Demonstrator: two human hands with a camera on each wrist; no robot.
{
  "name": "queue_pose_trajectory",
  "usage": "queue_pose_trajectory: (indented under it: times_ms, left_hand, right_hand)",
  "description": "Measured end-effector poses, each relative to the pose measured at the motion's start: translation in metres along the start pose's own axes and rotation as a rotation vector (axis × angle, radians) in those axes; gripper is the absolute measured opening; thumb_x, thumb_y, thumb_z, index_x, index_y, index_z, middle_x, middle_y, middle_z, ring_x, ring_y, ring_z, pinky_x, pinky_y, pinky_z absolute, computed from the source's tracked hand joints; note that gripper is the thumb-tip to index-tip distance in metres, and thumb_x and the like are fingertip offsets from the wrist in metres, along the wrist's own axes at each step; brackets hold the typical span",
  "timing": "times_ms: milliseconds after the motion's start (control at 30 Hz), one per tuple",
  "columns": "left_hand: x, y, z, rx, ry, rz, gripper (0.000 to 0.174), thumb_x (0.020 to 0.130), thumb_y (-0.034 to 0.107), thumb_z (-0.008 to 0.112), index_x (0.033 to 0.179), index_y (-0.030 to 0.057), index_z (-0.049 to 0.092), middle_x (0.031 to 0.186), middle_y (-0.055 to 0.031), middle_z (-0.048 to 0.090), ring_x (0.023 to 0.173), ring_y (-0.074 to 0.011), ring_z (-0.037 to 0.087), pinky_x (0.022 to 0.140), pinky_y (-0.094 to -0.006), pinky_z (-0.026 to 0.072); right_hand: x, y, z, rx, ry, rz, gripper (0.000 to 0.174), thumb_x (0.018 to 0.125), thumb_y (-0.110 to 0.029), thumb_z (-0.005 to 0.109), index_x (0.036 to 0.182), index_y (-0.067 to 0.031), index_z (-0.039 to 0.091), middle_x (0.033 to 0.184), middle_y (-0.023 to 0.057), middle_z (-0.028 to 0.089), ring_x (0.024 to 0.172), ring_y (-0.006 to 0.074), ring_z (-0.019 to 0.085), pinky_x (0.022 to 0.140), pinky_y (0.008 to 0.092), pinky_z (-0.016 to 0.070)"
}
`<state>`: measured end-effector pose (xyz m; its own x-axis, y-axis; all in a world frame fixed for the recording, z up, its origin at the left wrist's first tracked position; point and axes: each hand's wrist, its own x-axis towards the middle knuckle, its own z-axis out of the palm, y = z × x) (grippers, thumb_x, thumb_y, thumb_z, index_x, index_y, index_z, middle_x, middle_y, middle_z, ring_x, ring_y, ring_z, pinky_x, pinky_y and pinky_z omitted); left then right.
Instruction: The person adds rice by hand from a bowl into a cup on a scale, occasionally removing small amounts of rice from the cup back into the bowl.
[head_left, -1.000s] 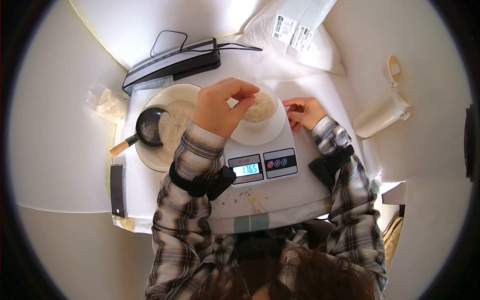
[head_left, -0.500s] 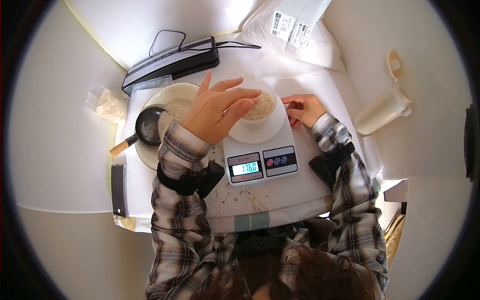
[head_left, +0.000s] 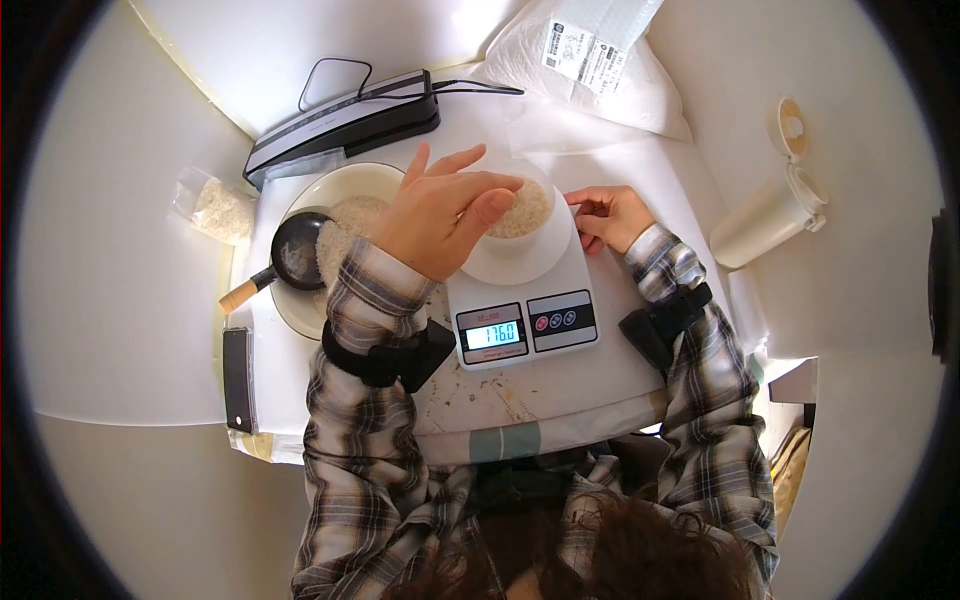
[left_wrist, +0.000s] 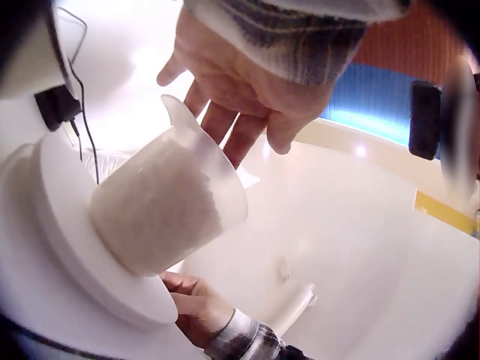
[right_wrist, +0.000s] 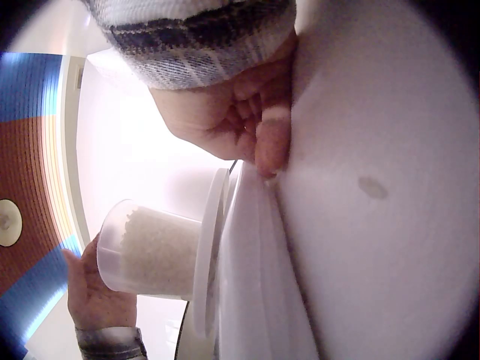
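A white kitchen scale point(head_left: 577, 272) reads 176.0, and on its round plate stands a translucent measuring cup point(left_wrist: 172, 195) of rice point(head_left: 522, 210), its spout showing in the left wrist view. My left hand point(head_left: 440, 215) hovers at the cup's left side with fingers extended and spread, nothing held; its fingertips overlap the rim in the head view. My right hand point(head_left: 612, 220) rests at the scale's right edge, fingers loosely bent and fingertips right at its side. In the right wrist view, a finger point(right_wrist: 272, 146) is beside the scale's edge, and no object shows in that hand.
Left of the scale, a cream bowl point(head_left: 290, 308) holds rice and a black scoop point(head_left: 297, 250) with a wooden handle. A bag of rice point(head_left: 222, 212), phone point(head_left: 238, 380) and vacuum sealer point(head_left: 345, 125) lie beyond. At right is an open-lidded bottle point(head_left: 765, 222); a large white bag point(head_left: 600, 100) stands behind.
My left hand has gone from pinched fingers over the cup to spread fingers, shifting left. The display has dropped from 176.5 to 176.0. My right hand has stayed put.
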<state>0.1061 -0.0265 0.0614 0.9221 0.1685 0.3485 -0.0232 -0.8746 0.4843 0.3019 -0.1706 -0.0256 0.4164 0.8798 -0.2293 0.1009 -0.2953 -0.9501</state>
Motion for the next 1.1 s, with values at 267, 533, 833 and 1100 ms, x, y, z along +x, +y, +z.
queue_pose_trajectory:
  times_ms: [267, 533, 833, 1100]
  left_hand:
    - [0.001, 0.003, 0.001, -0.078, -0.018, 0.041, 0.039, 0.088, 0.036, 0.034, 0.096, 0.0079, 0.06, 0.093, -0.0059, 0.061, 0.115, -0.0298, 0.037, 0.1, -0.0516, 0.007]
    - [-0.001, -0.004, -0.001, 0.042, 0.018, -0.048, 0.034, 0.089, 0.031, 0.034, 0.093, 0.0075, 0.06, 0.094, -0.0062, 0.06, 0.112, -0.03, 0.04, 0.099, -0.0502, 0.0098]
    - [0.0, -0.003, 0.003, 0.017, 0.038, -0.042, 0.033, 0.087, 0.032, 0.038, 0.094, 0.0082, 0.059, 0.095, -0.0089, 0.059, 0.111, -0.0312, 0.042, 0.098, -0.0511, 0.0136]
    - [0.002, 0.002, 0.007, -0.031, 0.001, -0.004, 0.033, 0.088, 0.032, 0.038, 0.096, 0.0069, 0.059, 0.097, -0.0079, 0.059, 0.114, -0.0308, 0.039, 0.099, -0.0506, 0.0123]
  right_hand:
    - [0.0, 0.0, 0.0, -0.03, -0.004, 0.007, 0.029, 0.076, 0.003, 0.048, 0.104, -0.0014, 0.055, 0.07, 0.0038, 0.056, 0.057, 0.0106, 0.056, 0.049, 0.0217, 0.0479]
    - [0.0, 0.001, 0.0, -0.007, -0.013, 0.008, 0.029, 0.075, 0.004, 0.047, 0.103, -0.0008, 0.055, 0.069, 0.0037, 0.056, 0.056, 0.0106, 0.056, 0.048, 0.0218, 0.0482]
    - [0.0, 0.0, 0.0, -0.021, -0.01, -0.002, 0.029, 0.075, 0.004, 0.047, 0.103, -0.0006, 0.054, 0.068, 0.0038, 0.056, 0.055, 0.0108, 0.056, 0.048, 0.0219, 0.0481]
    - [0.0, 0.001, 0.0, -0.024, -0.013, 0.0, 0.029, 0.075, 0.004, 0.048, 0.103, -0.0014, 0.055, 0.068, 0.0032, 0.055, 0.056, 0.0102, 0.056, 0.048, 0.0215, 0.048]
